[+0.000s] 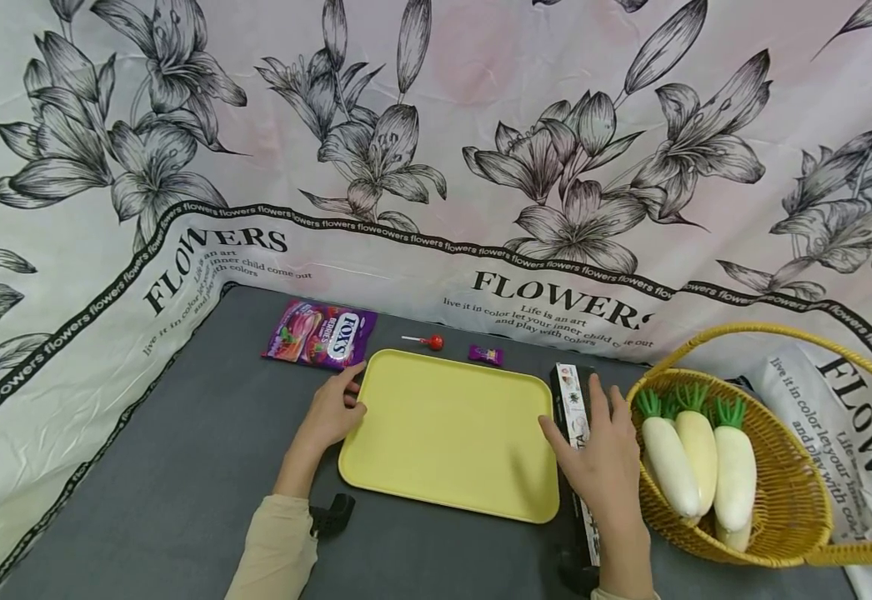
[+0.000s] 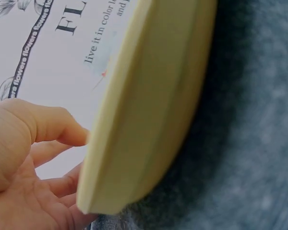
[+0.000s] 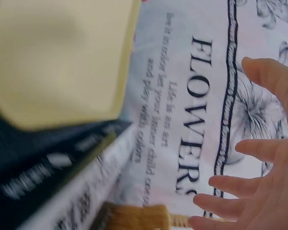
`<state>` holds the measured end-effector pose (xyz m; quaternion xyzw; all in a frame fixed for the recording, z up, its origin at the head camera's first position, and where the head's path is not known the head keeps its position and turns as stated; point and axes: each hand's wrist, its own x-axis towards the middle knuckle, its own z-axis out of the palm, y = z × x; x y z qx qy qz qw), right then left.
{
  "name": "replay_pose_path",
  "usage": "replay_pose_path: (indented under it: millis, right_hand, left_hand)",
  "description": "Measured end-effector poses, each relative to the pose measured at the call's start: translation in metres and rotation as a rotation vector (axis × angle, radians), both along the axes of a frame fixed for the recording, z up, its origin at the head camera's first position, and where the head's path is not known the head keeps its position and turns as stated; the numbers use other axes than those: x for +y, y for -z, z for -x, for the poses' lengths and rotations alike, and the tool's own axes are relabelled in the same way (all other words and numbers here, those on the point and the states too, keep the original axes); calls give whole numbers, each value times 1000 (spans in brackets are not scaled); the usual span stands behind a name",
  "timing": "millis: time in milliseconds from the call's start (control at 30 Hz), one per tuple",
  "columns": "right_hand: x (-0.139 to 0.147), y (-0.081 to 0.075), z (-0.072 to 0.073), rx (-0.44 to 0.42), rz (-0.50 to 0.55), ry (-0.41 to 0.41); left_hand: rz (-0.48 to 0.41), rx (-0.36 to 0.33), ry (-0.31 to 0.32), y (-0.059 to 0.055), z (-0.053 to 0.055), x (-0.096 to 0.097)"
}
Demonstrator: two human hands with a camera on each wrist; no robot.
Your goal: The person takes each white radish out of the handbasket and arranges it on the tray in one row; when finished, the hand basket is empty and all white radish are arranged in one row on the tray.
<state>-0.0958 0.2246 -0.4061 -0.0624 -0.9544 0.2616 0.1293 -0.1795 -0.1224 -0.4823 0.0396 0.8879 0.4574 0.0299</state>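
The right hand [image 1: 603,458] and forearm [image 1: 626,557] block my sight of part of the long black box [image 1: 573,400], whose lettering smears in the right wrist view. The woven basket [image 1: 789,500] loses some of its handle past the right edge. The small purple sweet's [image 1: 485,355] print is too tiny to read. At the left wrist, the yellow tray [image 2: 149,105] runs off the top, its rim covering some left fingers [image 2: 62,186]; I can't tell their hold.

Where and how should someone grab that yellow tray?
Probably by the raised rim at both short ends, from left and right together: the tray is wide and shallow. Come from above on the right, where a long box lies alongside.
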Motion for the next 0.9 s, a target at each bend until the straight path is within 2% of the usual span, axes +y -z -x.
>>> replay_pose_path:
  millis: [267,533,733,900]
  right_hand:
    - [38,-26,-4,-50,72,68]
    - [97,-44,-9,-119,169,130]
    - [137,-51,-8,-221,292,176]
    - [162,-49,-8,-334,370,260]
  left_hand:
    - [23,-25,9,0,-1,-3]
    - [33,-3,30,0,-2,-3]
    - [31,-4,48,1,-2,-3]
    - [32,-11,44,3,-1,-2]
